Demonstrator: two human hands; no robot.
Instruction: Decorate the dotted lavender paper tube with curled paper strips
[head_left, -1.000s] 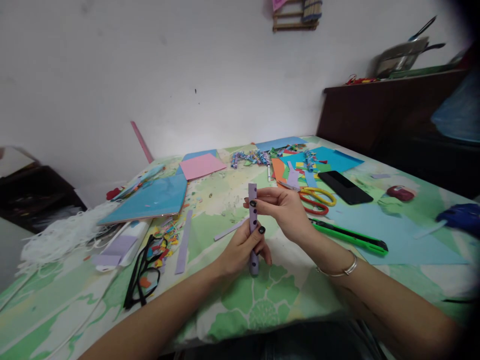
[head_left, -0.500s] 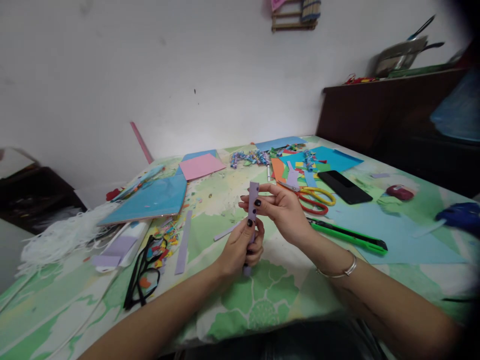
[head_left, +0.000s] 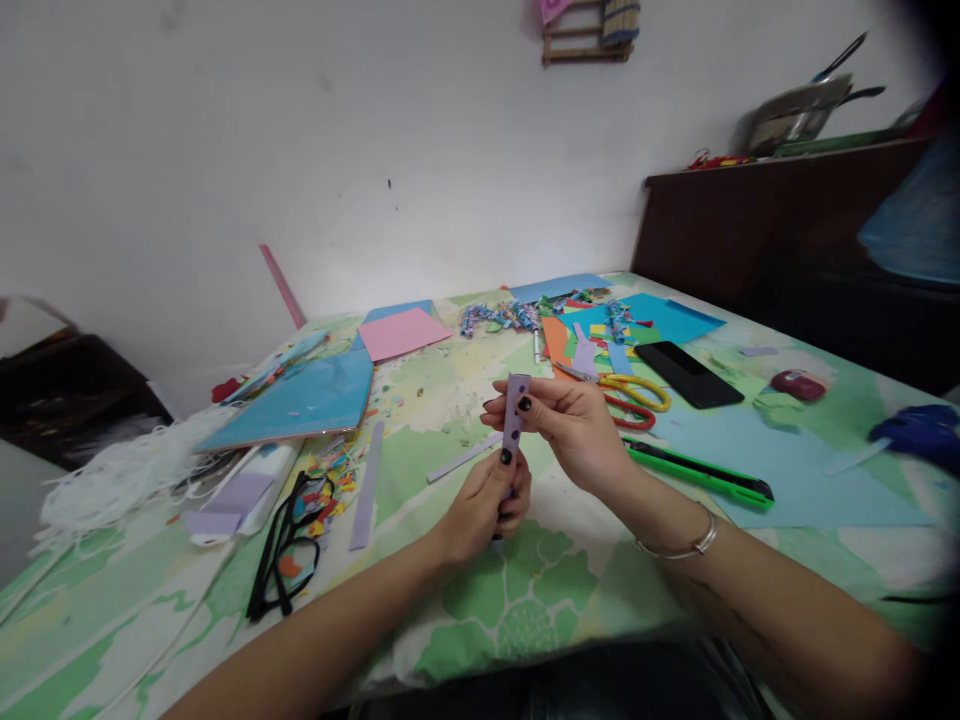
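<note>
Both hands hold one narrow purple paper strip (head_left: 514, 425) with dark spots, upright over the near part of the table. My left hand (head_left: 480, 508) is closed around its lower part, thumb pressed on the front. Higher up, my right hand (head_left: 574, 425) pinches the strip near its top between thumb and fingers. Its bottom end is mostly hidden by my left fingers. A thin purple strip (head_left: 463, 458) lies behind my left hand, and a wider purple strip (head_left: 367, 487) rests to the left. Scissors (head_left: 634, 397) with red and yellow handles lie beyond my right hand.
A green box cutter (head_left: 697, 472) and a black phone (head_left: 688, 374) lie at the right. Black glasses (head_left: 281, 560) and paper scraps (head_left: 337, 485) are on the left, near a blue folder (head_left: 296, 400). Pink paper (head_left: 403, 333) and rolled paper pieces (head_left: 502, 317) sit farther back.
The upright strip and both hands have shifted slightly right. The strip's top stands a little lower, and less of its bottom end shows under my left hand.
</note>
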